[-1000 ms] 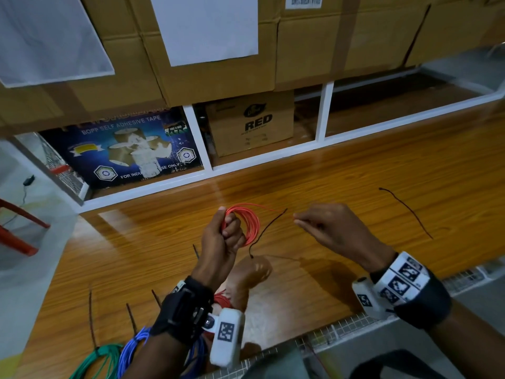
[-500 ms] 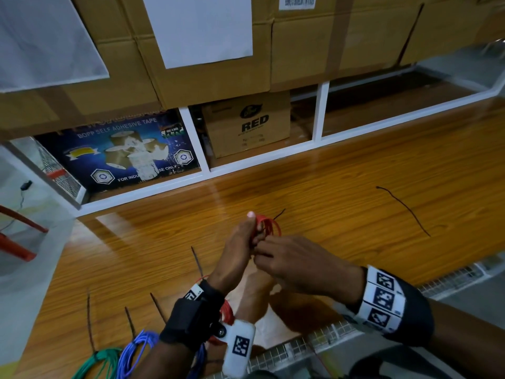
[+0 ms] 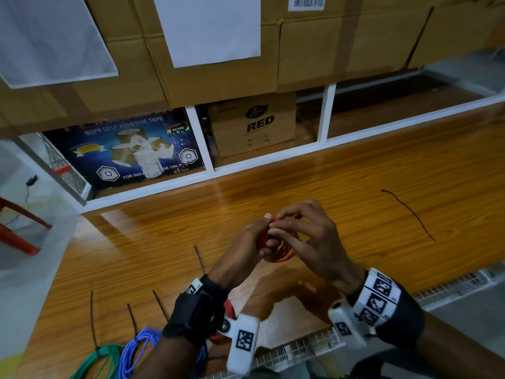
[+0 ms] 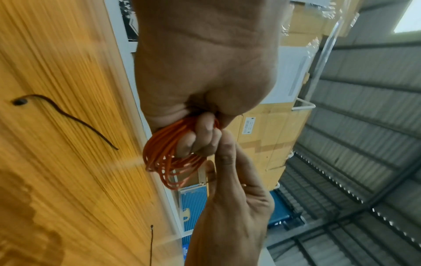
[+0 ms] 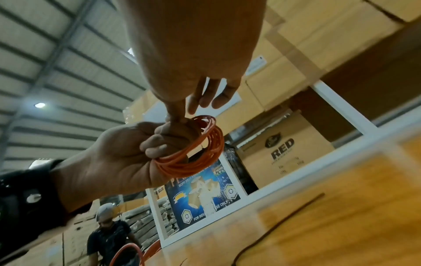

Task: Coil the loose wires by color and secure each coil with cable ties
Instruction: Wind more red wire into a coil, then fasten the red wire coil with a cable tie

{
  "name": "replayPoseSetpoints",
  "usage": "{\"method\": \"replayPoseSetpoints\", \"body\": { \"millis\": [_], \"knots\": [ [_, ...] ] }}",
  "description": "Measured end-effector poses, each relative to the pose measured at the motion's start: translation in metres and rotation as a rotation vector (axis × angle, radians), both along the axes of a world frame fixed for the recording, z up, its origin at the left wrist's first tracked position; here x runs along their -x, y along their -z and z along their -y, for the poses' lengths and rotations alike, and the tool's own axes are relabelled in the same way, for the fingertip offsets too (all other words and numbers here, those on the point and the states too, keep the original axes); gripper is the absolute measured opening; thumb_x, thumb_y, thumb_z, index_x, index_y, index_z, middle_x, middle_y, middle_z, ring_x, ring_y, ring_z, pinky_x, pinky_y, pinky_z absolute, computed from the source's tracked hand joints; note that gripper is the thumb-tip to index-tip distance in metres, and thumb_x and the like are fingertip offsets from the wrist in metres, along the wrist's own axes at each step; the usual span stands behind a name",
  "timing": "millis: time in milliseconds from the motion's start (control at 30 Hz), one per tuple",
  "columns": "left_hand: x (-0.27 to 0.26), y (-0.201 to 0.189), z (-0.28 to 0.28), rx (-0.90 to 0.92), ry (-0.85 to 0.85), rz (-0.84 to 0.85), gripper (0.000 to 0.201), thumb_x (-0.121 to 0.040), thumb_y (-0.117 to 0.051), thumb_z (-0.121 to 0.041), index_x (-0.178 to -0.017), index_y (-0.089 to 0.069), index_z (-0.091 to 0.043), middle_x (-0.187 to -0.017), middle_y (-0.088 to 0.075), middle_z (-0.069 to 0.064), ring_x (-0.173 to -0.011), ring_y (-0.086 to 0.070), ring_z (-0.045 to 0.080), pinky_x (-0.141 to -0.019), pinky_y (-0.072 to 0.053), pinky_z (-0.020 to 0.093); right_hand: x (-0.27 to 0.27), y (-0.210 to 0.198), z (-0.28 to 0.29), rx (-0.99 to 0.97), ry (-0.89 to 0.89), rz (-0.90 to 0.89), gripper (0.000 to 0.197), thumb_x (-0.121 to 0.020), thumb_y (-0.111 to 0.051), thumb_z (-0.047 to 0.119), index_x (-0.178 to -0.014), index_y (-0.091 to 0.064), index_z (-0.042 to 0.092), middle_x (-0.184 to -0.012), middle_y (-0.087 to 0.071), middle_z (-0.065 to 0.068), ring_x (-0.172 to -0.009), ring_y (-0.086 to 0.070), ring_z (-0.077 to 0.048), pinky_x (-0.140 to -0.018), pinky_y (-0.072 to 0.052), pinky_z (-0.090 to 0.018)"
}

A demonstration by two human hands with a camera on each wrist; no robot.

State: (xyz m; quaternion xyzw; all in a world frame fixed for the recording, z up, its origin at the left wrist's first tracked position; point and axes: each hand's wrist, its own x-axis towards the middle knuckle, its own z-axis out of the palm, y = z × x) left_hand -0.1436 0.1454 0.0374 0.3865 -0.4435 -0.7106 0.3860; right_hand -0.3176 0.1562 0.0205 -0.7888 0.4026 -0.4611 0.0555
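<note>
While left hand [image 3: 247, 242] grips the orange coil [image 3: 281, 251] with fingers curled through its loops, right hand [image 3: 308, 239] pinches at the coil's top with thumb and forefinger, other fingers loosely spread. Both are held above the table [image 3: 382, 228]. One black tie [image 3: 410, 213] lies to the right; green wire [image 3: 101, 359] and blue wire [image 3: 136, 348] sit at the near left edge.

Left hand [image 3: 247, 243] fisted at frame centre, fingers curled tight (grip closed); right hand [image 3: 311, 239] touching it, fingertips [image 5: 180, 117] pinched together.
</note>
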Motion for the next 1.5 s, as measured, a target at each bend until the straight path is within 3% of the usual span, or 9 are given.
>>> {"method": "replayPoseSetpoints", "body": {
  "millis": [133,300,367,467,600,733,1033,1233,1500],
  "knots": [
    [0.005,0.006,0.0,0.093,-0.033,0.157,0.029,-0.109,-0.033,-0.027,-0.094,-0.05,-0.011,-0.064,-0.035,-0.003,-0.057,-0.03,0.01,-0.054,-0.021,0.028,-0.003,0.007,-0.006,-0.117,0.04,0.19,0.016,-0.086,-0.081,0.017,-0.101,-0.08,0.013,-0.105,-0.073,0.002,-0.104,-0.065,-0.006,-0.088,-0.052,-0.021],
    [0.007,0.006,-0.006,0.378,0.001,0.495,0.033,-0.106,-0.035,-0.018,-0.092,-0.062,-0.005,-0.071,-0.059,-0.005,-0.063,-0.052,0.013,-0.053,-0.04,0.033,-0.003,0.013,-0.012,-0.232,0.107,0.298,0.019,-0.082,-0.084,0.019,-0.101,-0.08,0.016,-0.114,-0.073,0.007,-0.113,-0.064,0.001,-0.095,-0.052,-0.016],
    [0.007,0.013,-0.003,0.628,0.02,0.761,0.023,-0.101,-0.044,-0.01,-0.096,-0.063,0.002,-0.089,-0.066,0.009,-0.08,-0.064,0.026,-0.065,-0.053,0.043,0.0,0.015,-0.008,-0.396,0.076,0.31,0.029,-0.085,-0.082,0.023,-0.112,-0.075,0.022,-0.121,-0.07,0.012,-0.117,-0.062,0.003,-0.098,-0.052,-0.018],
    [0.011,0.021,0.0,0.792,0.018,0.907,0.047,-0.097,-0.036,-0.036,-0.094,-0.064,0.002,-0.088,-0.067,0.013,-0.076,-0.064,0.026,-0.065,-0.054,0.037,0.001,0.016,-0.007,-0.637,-0.06,0.301,0.047,-0.095,-0.072,0.026,-0.14,-0.058,0.03,-0.129,-0.066,0.013,-0.118,-0.062,0.003,-0.097,-0.054,-0.02],
    [0.013,0.026,0.003,0.691,0.001,0.854,0.026,-0.103,-0.044,-0.019,-0.093,-0.061,-0.004,-0.069,-0.056,-0.004,-0.055,-0.048,0.005,-0.054,-0.037,0.021,-0.008,0.026,-0.015,-0.589,-0.023,0.305,0.038,-0.101,-0.063,0.028,-0.139,-0.062,0.027,-0.128,-0.067,0.006,-0.115,-0.062,0.0,-0.093,-0.054,-0.018],
    [0.021,0.023,0.009,0.28,-0.154,0.588,0.035,-0.106,-0.038,-0.014,-0.077,-0.057,-0.008,-0.053,-0.048,-0.005,-0.043,-0.035,0.007,-0.044,-0.029,0.025,-0.019,0.04,-0.013,-0.514,0.054,0.303,0.036,-0.104,-0.059,0.026,-0.14,-0.062,0.024,-0.105,-0.061,0.007,-0.098,-0.061,-0.001,-0.079,-0.047,-0.01],
    [0.024,0.028,0.014,0.249,-0.131,0.455,0.04,-0.108,-0.032,-0.019,-0.077,-0.055,-0.009,-0.063,-0.046,0.001,-0.055,-0.039,0.011,-0.056,-0.033,0.029,-0.011,0.046,0.008,-0.352,0.145,0.254,0.026,-0.101,-0.065,0.017,-0.125,-0.071,0.013,-0.098,-0.061,0.002,-0.095,-0.06,-0.002,-0.076,-0.047,-0.01],
    [0.014,0.032,0.015,0.118,0.066,0.286,0.054,-0.112,-0.024,-0.036,-0.101,-0.06,0.002,-0.069,-0.049,0.006,-0.075,-0.062,0.019,-0.091,-0.048,0.041,-0.002,0.046,0.006,-0.327,0.12,0.297,0.024,-0.101,-0.063,0.017,-0.122,-0.073,0.012,-0.104,-0.066,0.0,-0.099,-0.063,-0.005,-0.08,-0.051,-0.014],
    [0.014,0.039,0.022,-0.205,0.146,-0.013,0.042,-0.11,-0.03,-0.036,-0.083,-0.05,-0.012,-0.063,-0.034,0.0,-0.063,-0.048,0.016,-0.077,-0.043,0.031,-0.001,0.05,0.001,-0.464,0.151,0.427,0.018,-0.103,-0.061,0.022,-0.114,-0.076,0.023,-0.104,-0.07,0.009,-0.102,-0.067,-0.004,-0.083,-0.055,-0.022]
  ]
}}
